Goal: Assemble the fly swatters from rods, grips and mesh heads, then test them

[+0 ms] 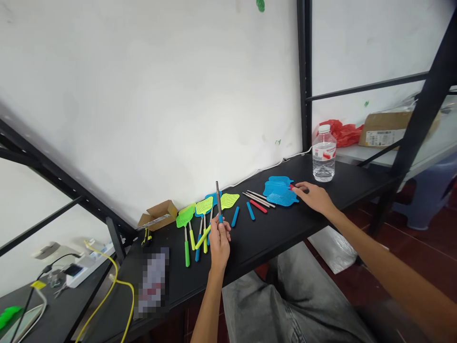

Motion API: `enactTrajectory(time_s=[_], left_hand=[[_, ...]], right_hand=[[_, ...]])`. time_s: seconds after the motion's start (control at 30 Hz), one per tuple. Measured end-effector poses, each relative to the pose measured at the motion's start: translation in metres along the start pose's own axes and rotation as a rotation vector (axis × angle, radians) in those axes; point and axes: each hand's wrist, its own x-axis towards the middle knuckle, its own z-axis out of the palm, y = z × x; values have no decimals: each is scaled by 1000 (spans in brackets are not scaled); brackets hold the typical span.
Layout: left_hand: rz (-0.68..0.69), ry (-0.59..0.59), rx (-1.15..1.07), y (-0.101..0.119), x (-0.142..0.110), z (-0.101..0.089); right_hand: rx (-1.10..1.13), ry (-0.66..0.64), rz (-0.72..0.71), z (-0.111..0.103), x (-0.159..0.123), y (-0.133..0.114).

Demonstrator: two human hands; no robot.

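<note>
In my closed left hand [220, 240] is a telescopic rod [218, 197] with a blue handle, held nearly upright, its bare metal end on top. My right hand [314, 197] reaches to a pile of blue fly swatter heads [280, 195], fingers pinched at a small red swatter head [292, 187] mostly hidden there. Left of the pile lie bare metal rods [260, 198], a red handle [258, 206] and two loose blue handles [250, 211]. Several whole fly swatters [204, 206], green, yellow and blue, lie beside my left hand.
An upright water bottle [324, 155] stands behind my right hand. At the left are an open cardboard box [159, 214], a box cutter [146, 237], a blurred packet [154, 281] and a yellow cable [114, 281]. Black posts [304, 76] frame the black table [246, 247] against the wall.
</note>
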Motion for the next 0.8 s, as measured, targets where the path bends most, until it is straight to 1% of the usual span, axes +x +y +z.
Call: enactTrajectory(time_s=[0.17, 0.23, 0.3, 0.33, 0.4, 0.43, 0.5, 0.57, 0.63, 0.67, 0.73, 0.8], left_hand=[[-3, 7, -1, 1, -1, -1], [-2, 2, 14, 1, -1, -1], [-3, -7, 28, 1, -1, -1], [-4, -12, 35, 1, -1, -1], [-5, -23, 52, 1, -1, -1], [-4, -32, 66, 1, -2, -1], [8, -59, 112, 0, -2, 0], [26, -96, 160, 0, -2, 0], [30, -108, 161, -1, -2, 0], [21, -93, 136, -1, -2, 0], [-4, -54, 82, 0, -1, -1], [3, -80, 105, 1, -2, -1]], right_hand=[[-164, -71, -5, 7, -6, -14], [-207, -107, -11, 7, -7, -17], [-180, -126, 2, 7, -5, -14], [-129, -129, 10, 6, -4, -11], [62, -127, 32, 2, 1, -5], [198, -129, 53, 0, 3, -3], [526, -144, 144, -7, 7, -3], [859, -146, 246, -15, 8, -10], [1107, -141, 281, -21, 5, -22], [1187, -148, 269, -23, 2, -29], [1272, -199, 247, -25, -6, -45], [1317, -270, 263, -23, -17, -60]])
